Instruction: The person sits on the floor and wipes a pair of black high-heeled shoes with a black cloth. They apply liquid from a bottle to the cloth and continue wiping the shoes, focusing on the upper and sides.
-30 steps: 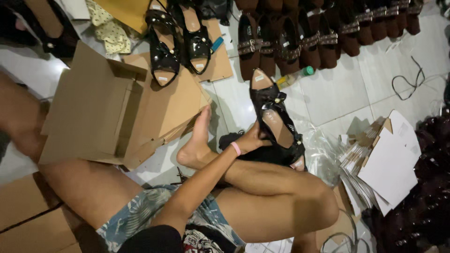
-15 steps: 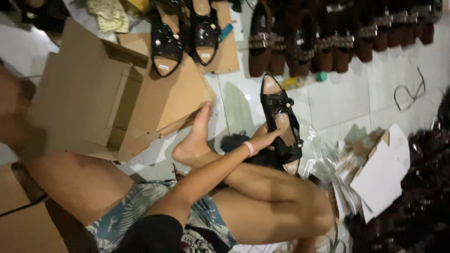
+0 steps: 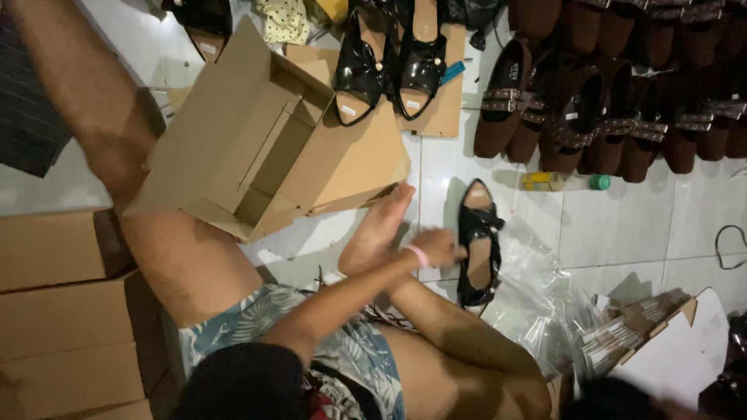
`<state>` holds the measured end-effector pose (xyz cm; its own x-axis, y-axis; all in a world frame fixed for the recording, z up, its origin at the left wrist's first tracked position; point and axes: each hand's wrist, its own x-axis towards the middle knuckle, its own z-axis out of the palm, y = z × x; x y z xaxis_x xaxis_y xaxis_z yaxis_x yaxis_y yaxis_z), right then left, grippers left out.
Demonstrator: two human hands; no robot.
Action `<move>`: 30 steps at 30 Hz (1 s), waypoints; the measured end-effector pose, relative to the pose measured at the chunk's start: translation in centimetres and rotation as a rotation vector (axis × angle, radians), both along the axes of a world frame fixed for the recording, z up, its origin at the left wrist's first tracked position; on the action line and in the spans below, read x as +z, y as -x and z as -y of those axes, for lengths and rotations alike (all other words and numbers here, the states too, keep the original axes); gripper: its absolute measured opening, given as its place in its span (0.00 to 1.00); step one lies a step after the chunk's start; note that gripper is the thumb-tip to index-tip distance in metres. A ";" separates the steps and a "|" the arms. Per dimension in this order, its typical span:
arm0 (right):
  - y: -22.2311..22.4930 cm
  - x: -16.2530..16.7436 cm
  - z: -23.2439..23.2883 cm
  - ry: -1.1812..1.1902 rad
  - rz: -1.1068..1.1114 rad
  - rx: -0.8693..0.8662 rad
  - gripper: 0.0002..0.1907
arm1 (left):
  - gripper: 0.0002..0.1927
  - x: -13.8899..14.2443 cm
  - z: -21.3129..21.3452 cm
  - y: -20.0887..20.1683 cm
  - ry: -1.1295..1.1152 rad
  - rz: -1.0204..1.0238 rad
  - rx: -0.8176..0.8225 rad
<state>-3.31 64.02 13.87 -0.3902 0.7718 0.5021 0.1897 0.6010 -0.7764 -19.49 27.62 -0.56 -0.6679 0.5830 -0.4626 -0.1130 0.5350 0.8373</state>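
Head view: the right hand (image 3: 437, 247) grasps a black sandal (image 3: 476, 245) lying on the white tile floor (image 3: 622, 225), mid-floor beside clear bags (image 3: 537, 311). An open brown box (image 3: 249, 148) lies left. The left hand is out of sight.

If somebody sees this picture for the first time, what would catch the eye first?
Probably the open cardboard box at upper left, lying on the white tiled floor. In the centre, a hand with a pink wristband touches a black sandal. A row of brown shoes lines the top right.
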 end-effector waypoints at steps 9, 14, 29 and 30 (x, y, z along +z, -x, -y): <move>20.6 -8.6 9.2 -0.254 0.340 0.322 0.21 | 0.22 6.0 14.7 14.9 -0.057 -0.945 1.019; 24.5 -6.8 13.2 -0.477 0.315 0.278 0.31 | 0.48 6.5 18.3 19.3 0.250 -0.535 1.043; 26.2 -8.5 12.9 0.005 0.291 0.464 0.51 | 0.51 3.4 17.8 18.2 0.243 -0.785 1.044; 26.2 -8.3 12.9 -0.011 0.279 0.448 0.49 | 0.48 3.4 17.7 17.7 0.192 -0.940 1.053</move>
